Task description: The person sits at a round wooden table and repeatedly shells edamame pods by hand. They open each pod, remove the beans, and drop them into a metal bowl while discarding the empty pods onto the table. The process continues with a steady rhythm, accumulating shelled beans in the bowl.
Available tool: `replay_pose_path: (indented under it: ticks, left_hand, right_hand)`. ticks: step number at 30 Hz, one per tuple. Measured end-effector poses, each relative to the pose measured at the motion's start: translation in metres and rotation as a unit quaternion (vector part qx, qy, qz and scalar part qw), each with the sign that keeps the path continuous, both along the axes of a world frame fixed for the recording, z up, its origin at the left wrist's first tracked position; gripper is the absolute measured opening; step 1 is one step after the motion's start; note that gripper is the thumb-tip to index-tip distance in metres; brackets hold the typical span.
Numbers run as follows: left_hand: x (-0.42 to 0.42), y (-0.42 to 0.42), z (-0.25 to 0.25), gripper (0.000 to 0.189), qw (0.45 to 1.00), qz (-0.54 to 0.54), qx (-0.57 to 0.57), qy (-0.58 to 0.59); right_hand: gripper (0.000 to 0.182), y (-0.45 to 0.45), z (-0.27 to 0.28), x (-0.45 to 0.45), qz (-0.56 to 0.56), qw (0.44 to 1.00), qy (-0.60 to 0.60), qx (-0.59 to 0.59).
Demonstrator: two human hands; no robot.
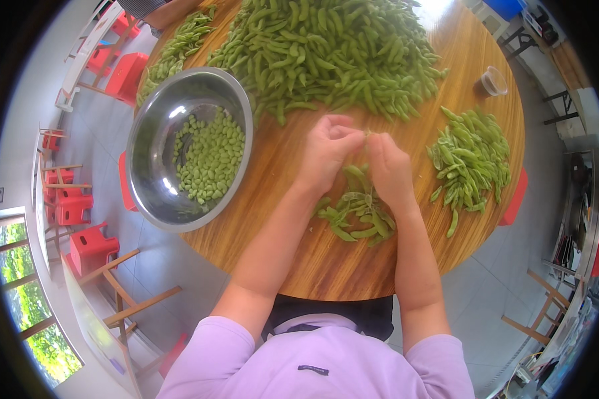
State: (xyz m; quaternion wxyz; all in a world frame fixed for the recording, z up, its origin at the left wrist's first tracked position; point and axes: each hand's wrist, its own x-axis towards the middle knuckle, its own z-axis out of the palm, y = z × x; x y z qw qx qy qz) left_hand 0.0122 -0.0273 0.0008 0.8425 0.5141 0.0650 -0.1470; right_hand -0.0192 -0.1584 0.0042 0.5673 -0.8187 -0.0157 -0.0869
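Observation:
My left hand [329, 149] and my right hand [390, 172] meet fingertip to fingertip above the round wooden table. Pinched between them is a green soybean pod [368, 132]; only a tiny bit shows, the fingers hide the rest. Below, between my forearms, lies a small heap of pods and split hulls [362, 209]. Just beyond my fingers rises a large mound of green soybean pods [324, 55]. To the left stands a steel bowl [147, 164], with shelled green beans [212, 154] spread over part of its bottom.
Another pile of pods and hulls [471, 154] lies at the right, near a clear plastic cup [491, 82] of dark contents. More pods [187, 37] lie behind the bowl, beside another person's arm [172, 12]. Red stools [92, 247] stand around on the grey floor.

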Motion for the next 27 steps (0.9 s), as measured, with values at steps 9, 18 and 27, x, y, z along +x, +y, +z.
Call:
replay_pose_path:
  ticks: [9, 18, 27]
  left_hand:
    - [-0.008, -0.011, 0.013, 0.048, 0.987, 0.03, 0.136, -0.076]
    - [-0.011, -0.015, 0.004, 0.044, 0.972, 0.059, 0.173, -0.146]
    - [-0.016, -0.015, 0.013, 0.042, 0.949, 0.038, 0.25, -0.187]
  right_hand:
    - [0.035, 0.002, 0.015, 0.002, -0.023, 0.952, 0.198, 0.231]
    - [0.017, -0.005, 0.013, 0.003, -0.008, 0.857, 0.266, 0.441]
    - [0.012, -0.01, 0.014, 0.003, 0.023, 0.841, 0.249, 0.479]
